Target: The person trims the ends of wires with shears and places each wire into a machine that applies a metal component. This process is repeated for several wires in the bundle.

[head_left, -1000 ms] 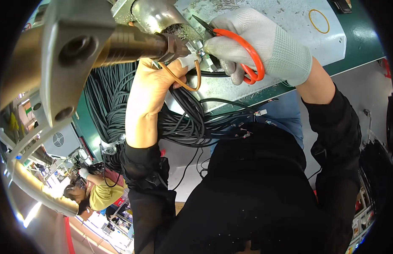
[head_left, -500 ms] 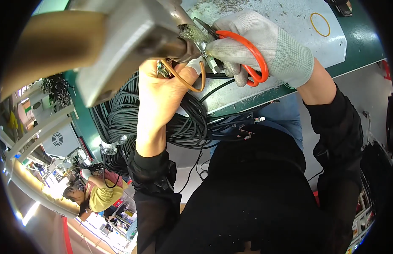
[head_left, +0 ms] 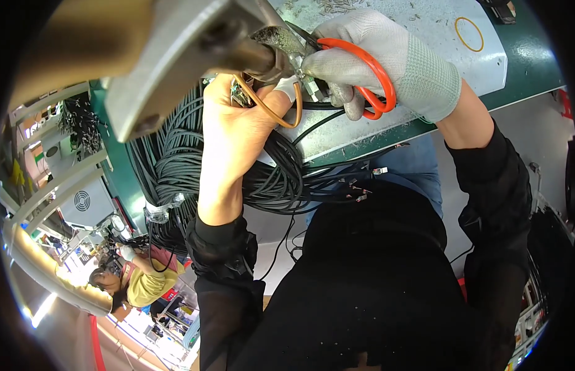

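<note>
My right hand (head_left: 377,59), in a pale knitted glove with greyed fingertips, is closed on a pair of scissors with red loop handles (head_left: 368,59). Its fingertips also meet a small metal connector (head_left: 312,89) at a black cable's end. Bare but for a white cover on the thumb tip, my left hand (head_left: 235,136) pinches the connector end from the other side. More metal connector ends (head_left: 240,96) show inside the left palm. A tan band (head_left: 270,110) loops around in front of the left fingers. The blurred metal fixture hides part of the left fingertips.
A large blurred metal fixture (head_left: 176,68) looms at upper left. Bundled black cables (head_left: 194,167) hang over the green table (head_left: 355,150). A white sheet (head_left: 423,80) carries metal scraps and an orange rubber band (head_left: 468,34). Connector ends (head_left: 361,196) rest at my lap. Another person (head_left: 139,278) sits lower left.
The blurred fixture sits slightly differently in view, showing a little more around the left fingers. Both hands keep their grips, with only slight shifts.
</note>
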Demonstrator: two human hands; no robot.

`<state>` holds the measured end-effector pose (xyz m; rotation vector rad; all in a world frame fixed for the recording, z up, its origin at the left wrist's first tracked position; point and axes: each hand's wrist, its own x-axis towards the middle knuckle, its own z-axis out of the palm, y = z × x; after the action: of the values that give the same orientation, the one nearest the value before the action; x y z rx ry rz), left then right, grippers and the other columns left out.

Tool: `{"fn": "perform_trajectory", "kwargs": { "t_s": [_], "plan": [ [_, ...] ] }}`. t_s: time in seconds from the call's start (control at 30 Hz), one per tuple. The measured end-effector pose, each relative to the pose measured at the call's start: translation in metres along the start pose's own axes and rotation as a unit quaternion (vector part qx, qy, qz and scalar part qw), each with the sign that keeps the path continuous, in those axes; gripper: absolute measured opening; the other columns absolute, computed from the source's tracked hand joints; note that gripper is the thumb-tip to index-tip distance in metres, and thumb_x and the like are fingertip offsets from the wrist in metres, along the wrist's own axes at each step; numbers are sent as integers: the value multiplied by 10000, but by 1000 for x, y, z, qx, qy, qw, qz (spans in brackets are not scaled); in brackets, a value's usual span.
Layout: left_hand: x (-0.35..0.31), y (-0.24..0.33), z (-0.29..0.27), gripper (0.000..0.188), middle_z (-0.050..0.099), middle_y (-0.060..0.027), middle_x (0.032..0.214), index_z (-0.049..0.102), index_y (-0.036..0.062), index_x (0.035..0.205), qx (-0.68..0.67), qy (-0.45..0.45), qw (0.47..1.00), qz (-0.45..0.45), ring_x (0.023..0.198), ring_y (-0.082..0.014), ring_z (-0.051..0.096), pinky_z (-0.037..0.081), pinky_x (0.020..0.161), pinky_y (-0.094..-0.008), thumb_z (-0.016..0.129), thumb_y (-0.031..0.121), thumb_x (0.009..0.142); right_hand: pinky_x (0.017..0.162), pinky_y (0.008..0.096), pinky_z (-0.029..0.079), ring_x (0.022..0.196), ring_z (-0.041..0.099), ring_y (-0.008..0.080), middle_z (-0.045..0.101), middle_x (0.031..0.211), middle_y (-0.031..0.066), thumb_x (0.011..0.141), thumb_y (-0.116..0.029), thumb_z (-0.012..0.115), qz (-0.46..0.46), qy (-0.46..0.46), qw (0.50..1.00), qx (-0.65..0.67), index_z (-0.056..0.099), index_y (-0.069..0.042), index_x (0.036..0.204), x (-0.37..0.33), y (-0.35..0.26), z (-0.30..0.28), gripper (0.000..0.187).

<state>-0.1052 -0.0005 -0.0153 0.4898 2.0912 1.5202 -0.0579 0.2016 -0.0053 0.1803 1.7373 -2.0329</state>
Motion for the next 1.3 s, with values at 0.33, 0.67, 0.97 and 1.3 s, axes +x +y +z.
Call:
{"fn": "perform_trajectory", "kwargs": {
  "t_s": [0.33, 0.67, 0.97, 1.3],
  "plan": [
    [-45, -8, 2, 159, 517, -20, 697, 530, -7, 1030, -420, -64, 892, -155, 594, -88, 469, 372, 499, -201, 535, 94, 908, 433, 243, 425, 407, 508, 121, 531, 514, 33, 851, -201, 577, -54, 39, 996, -57, 568, -9, 695, -27, 27, 12, 248],
    [-88, -7, 24, 167, 519, -34, 687, 511, -5, 1047, -266, -38, 962, -37, 596, -121, 490, 403, 541, -234, 531, 78, 904, 533, 250, 458, 488, 558, 132, 540, 533, 64, 785, -171, 573, -75, 223, 806, -543, 584, 21, 833, -98, 14, 24, 198],
    [-96, 16, 47, 223, 541, -14, 734, 518, -7, 994, -23, -55, 997, 49, 667, -68, 505, 409, 620, -210, 626, -4, 799, 498, 246, 437, 444, 519, 119, 520, 514, 45, 809, -203, 567, -24, 64, 990, -123, 564, 25, 771, -97, -3, 41, 231],
    [-93, 17, 65, 173, 525, 23, 701, 552, 15, 864, 86, 135, 960, 230, 575, -19, 460, 375, 531, -162, 672, -14, 742, 515, 246, 467, 408, 488, 101, 520, 512, 36, 841, -162, 536, -18, 85, 994, 66, 555, 2, 751, -102, 19, 53, 188]
  ]
}}
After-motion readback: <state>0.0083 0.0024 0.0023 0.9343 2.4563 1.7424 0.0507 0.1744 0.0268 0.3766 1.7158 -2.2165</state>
